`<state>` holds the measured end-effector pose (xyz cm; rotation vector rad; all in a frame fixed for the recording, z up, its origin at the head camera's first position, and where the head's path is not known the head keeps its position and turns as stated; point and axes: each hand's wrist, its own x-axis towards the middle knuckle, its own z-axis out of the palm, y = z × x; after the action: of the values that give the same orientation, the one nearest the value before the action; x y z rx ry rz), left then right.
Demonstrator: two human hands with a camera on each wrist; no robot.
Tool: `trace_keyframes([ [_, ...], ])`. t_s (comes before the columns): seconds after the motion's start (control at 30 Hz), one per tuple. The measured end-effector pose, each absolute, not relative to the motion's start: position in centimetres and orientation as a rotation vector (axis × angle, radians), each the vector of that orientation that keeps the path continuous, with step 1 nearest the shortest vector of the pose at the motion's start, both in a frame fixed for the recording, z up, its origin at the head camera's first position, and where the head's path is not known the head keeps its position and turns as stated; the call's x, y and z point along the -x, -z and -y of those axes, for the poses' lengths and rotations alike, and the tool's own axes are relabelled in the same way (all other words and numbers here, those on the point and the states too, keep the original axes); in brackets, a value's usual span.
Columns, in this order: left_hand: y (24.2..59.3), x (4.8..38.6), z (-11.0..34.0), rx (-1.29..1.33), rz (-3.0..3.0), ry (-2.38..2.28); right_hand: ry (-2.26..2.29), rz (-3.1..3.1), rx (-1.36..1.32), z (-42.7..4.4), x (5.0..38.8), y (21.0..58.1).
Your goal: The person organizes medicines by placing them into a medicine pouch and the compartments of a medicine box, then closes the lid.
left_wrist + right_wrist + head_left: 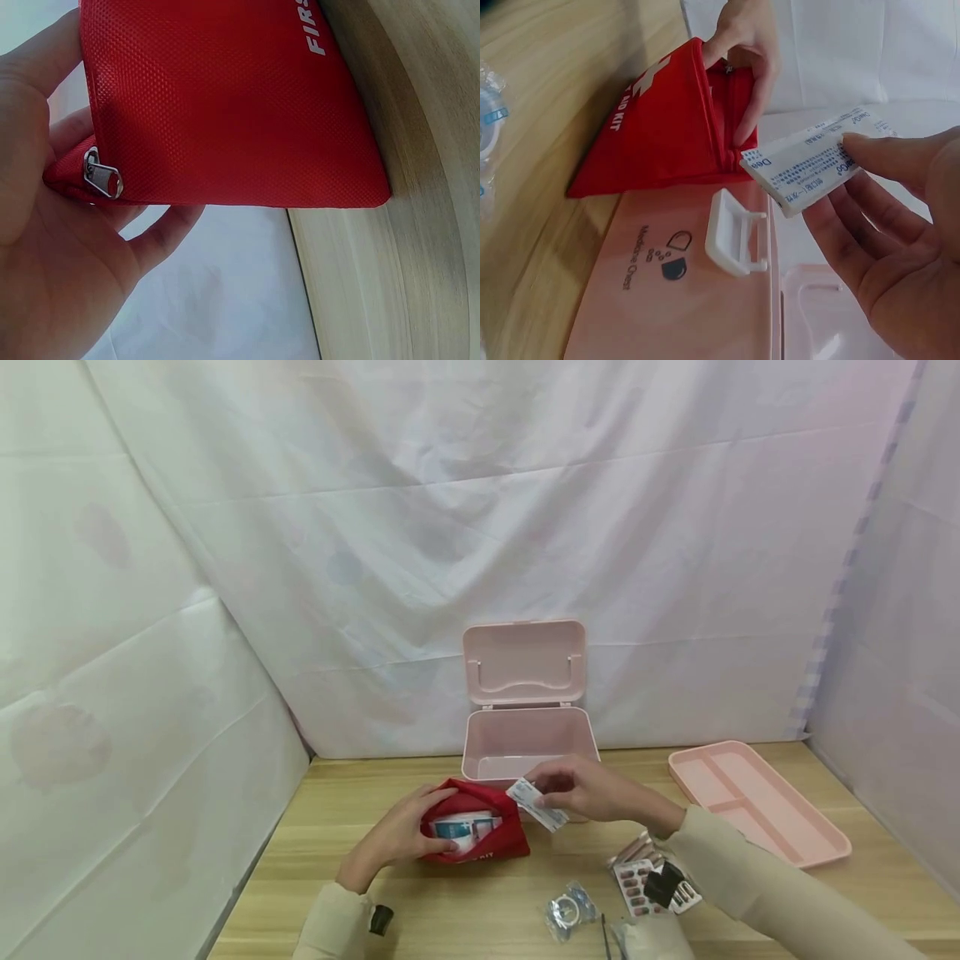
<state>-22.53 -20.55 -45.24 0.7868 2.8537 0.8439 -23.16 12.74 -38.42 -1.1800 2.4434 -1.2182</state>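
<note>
A red first aid pouch (510, 839) stands on the wooden table, its zipped top spread apart, with white and teal packets (467, 828) inside. My left hand (399, 828) grips the pouch at its left end, thumb and fingers on the rim; the zipper pull (103, 176) is close to the palm. Just right of the pouch mouth, my right hand (581, 789) pinches a small stack of white packets with blue print (817, 161), likely adhesive bandages, between thumb and fingers. Behind both hands stands the pink medicine chest (532, 720) with its lid up.
A pink divided tray (798, 814) lies at the right. Blister packs of capsules (636, 887) sit under the right forearm. Nearer the front are a clear bag with a white ring (564, 912), dark tweezers-like tool (604, 935) and a white bundle (656, 939). White cloth (450, 543) hangs behind.
</note>
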Motion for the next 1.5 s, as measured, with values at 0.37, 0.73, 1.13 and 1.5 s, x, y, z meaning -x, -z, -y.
trace_keyframes([
  [0.37,45.1,22.8,19.9,-0.793,-2.855,-0.819,1.218,-2.576,1.232,-10.5,23.1,37.4],
  [0.73,45.2,22.6,19.9,-0.782,-2.846,-0.841,1.199,-2.604,1.251,-6.4,23.1,37.9],
  [1.13,45.2,22.6,19.8,-0.822,-2.842,-0.867,0.791,-2.807,1.448,-3.6,23.2,40.5],
  [1.5,45.4,22.9,20.0,-0.825,-2.823,-0.882,0.192,-2.982,1.408,-1.2,22.5,42.1],
])
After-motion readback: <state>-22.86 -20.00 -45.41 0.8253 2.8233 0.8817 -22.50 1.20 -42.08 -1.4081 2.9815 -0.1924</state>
